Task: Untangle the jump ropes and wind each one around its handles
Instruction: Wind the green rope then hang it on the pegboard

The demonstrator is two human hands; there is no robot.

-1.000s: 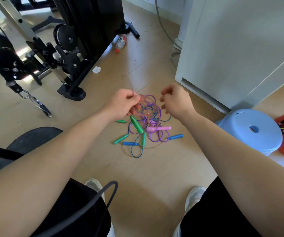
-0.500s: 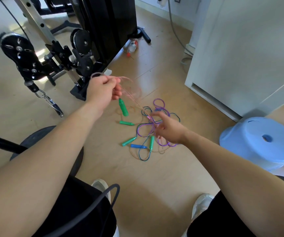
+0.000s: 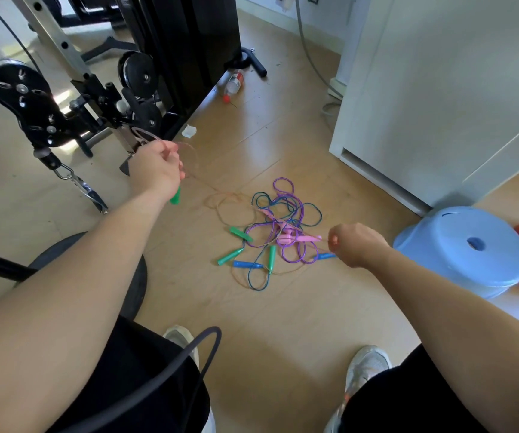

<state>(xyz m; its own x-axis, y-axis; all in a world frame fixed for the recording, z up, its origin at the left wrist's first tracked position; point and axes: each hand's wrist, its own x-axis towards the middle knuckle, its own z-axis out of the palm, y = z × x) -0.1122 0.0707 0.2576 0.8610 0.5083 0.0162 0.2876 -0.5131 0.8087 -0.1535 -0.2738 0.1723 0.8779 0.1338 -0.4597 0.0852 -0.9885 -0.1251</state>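
- While the left hand (image 3: 158,168) clamps a green plastic handle (image 3: 175,195) and the right hand (image 3: 356,245) pinches the thin pinkish cord (image 3: 211,185), pull gently.
- Stop if the coloured rope tangle (image 3: 278,232) drags.

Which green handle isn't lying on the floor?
The green handle sticking out under the left hand, which grips it. The other three green handles lie on the floor by the rope tangle.
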